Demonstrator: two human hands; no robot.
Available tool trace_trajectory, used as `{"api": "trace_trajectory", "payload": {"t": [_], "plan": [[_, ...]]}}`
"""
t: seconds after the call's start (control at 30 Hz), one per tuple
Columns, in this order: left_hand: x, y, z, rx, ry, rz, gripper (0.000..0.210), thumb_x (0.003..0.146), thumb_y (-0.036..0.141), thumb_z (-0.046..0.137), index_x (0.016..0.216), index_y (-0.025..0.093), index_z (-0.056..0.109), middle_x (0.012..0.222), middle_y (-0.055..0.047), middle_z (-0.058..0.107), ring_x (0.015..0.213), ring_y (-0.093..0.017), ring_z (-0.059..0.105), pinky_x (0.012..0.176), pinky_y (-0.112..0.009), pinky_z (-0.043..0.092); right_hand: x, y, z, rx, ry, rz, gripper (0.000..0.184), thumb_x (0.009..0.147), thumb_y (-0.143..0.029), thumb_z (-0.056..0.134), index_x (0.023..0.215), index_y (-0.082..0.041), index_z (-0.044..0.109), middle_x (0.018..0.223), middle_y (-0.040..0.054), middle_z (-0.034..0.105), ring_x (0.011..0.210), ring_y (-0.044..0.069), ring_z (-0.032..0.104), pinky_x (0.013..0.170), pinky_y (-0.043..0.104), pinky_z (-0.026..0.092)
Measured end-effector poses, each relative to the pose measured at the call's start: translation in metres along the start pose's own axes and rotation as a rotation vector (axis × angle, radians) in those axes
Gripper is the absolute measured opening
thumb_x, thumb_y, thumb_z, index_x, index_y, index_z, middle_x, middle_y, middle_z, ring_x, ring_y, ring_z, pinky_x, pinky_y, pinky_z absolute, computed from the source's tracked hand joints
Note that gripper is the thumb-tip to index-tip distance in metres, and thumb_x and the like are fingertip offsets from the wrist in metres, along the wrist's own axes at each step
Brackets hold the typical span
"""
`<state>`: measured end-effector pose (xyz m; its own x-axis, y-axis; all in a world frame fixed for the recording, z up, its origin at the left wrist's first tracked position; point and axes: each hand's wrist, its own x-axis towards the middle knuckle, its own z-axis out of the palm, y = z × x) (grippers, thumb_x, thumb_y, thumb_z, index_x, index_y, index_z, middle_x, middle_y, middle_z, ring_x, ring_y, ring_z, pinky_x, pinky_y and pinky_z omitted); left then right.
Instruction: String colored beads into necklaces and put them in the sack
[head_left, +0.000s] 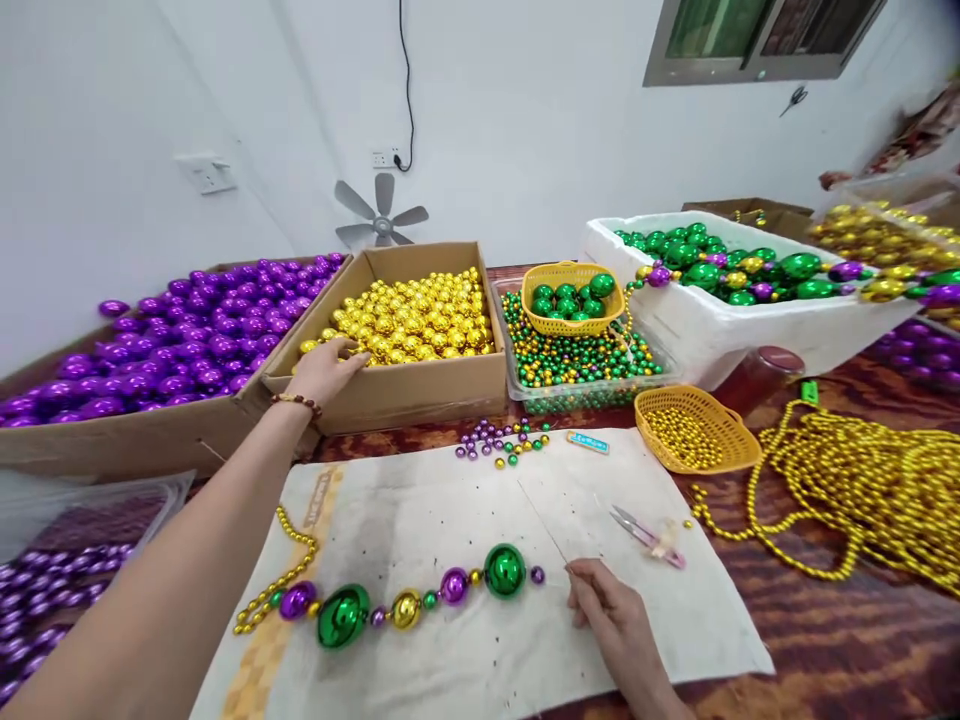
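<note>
My left hand (330, 372) reaches over the front edge of a cardboard box (405, 392) full of shiny gold balls (420, 315). Its fingers look apart, the tips partly hidden at the balls. On the white cloth (420, 500), my right hand (607, 605) pinches a long thin needle (541, 522) that points up and left. Left of that hand lies a strand of beads: a small purple bead (538, 575), a large green ball (505, 571), a purple ball (454, 587), a gold ball (406, 608), another green ball (343, 617), and a gold bead chain (300, 560).
Loose small beads (499, 437), a blue packet (588, 442) and small scissors (645, 535) lie on the cloth. Around it are purple balls (202, 330), a tub of mixed beads (555, 365), a yellow basket (731, 455), a white foam box (750, 330) and piled gold chains (862, 480).
</note>
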<state>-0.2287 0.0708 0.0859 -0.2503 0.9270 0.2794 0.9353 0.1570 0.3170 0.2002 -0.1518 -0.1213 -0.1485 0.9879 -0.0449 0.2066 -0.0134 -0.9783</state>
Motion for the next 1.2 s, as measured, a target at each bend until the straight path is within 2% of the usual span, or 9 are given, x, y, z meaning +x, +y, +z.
{"api": "trace_trajectory", "payload": {"t": [0.17, 0.4, 0.77, 0.97, 1.2], "plan": [[-0.003, -0.003, 0.000, 0.038, -0.023, 0.027, 0.051, 0.082, 0.049, 0.056, 0.118, 0.013, 0.062, 0.111, -0.008, 0.067, 0.094, -0.021, 0.060, 0.082, -0.029, 0.043, -0.001, -0.016, -0.005, 0.093, 0.015, 0.008, 0.023, 0.096, -0.036, 0.045, 0.098, -0.017, 0.058, 0.069, 0.0001, 0.057, 0.057, 0.013, 0.058, 0.056, 0.023, 0.048], [-0.007, -0.003, 0.003, 0.060, 0.039, 0.055, 0.053, 0.083, 0.052, 0.053, 0.117, 0.013, 0.063, 0.113, -0.009, 0.066, 0.095, -0.021, 0.058, 0.085, -0.031, 0.043, -0.008, -0.026, -0.003, -0.085, -0.146, -0.038, 0.018, 0.097, -0.027, 0.041, 0.096, -0.019, 0.057, 0.065, -0.0025, 0.056, 0.054, 0.011, 0.057, 0.056, 0.021, 0.043], [-0.015, 0.001, 0.009, 0.154, 0.085, 0.099, 0.049, 0.089, 0.051, 0.046, 0.118, 0.015, 0.062, 0.114, -0.004, 0.064, 0.101, -0.019, 0.054, 0.092, -0.028, 0.038, -0.016, -0.033, -0.005, -0.266, -0.256, -0.040, 0.019, 0.095, -0.022, 0.040, 0.093, -0.021, 0.059, 0.062, -0.0030, 0.054, 0.055, 0.012, 0.054, 0.055, 0.020, 0.039], [-0.014, -0.001, 0.013, 0.165, 0.122, 0.111, 0.050, 0.089, 0.053, 0.044, 0.117, 0.016, 0.063, 0.115, -0.005, 0.064, 0.102, -0.019, 0.056, 0.093, -0.028, 0.039, -0.014, -0.031, -0.005, -0.278, -0.253, -0.042, 0.019, 0.095, -0.022, 0.041, 0.093, -0.021, 0.060, 0.062, -0.0029, 0.055, 0.055, 0.012, 0.054, 0.055, 0.021, 0.038], [-0.012, 0.002, 0.015, 0.152, 0.123, 0.074, 0.047, 0.088, 0.050, 0.048, 0.115, 0.016, 0.064, 0.116, -0.006, 0.065, 0.104, -0.023, 0.057, 0.095, -0.035, 0.041, -0.023, -0.020, -0.014, -0.284, -0.169, 0.084, 0.018, 0.095, -0.025, 0.039, 0.088, -0.022, 0.056, 0.058, -0.0041, 0.052, 0.051, 0.012, 0.052, 0.054, 0.021, 0.038]]}}
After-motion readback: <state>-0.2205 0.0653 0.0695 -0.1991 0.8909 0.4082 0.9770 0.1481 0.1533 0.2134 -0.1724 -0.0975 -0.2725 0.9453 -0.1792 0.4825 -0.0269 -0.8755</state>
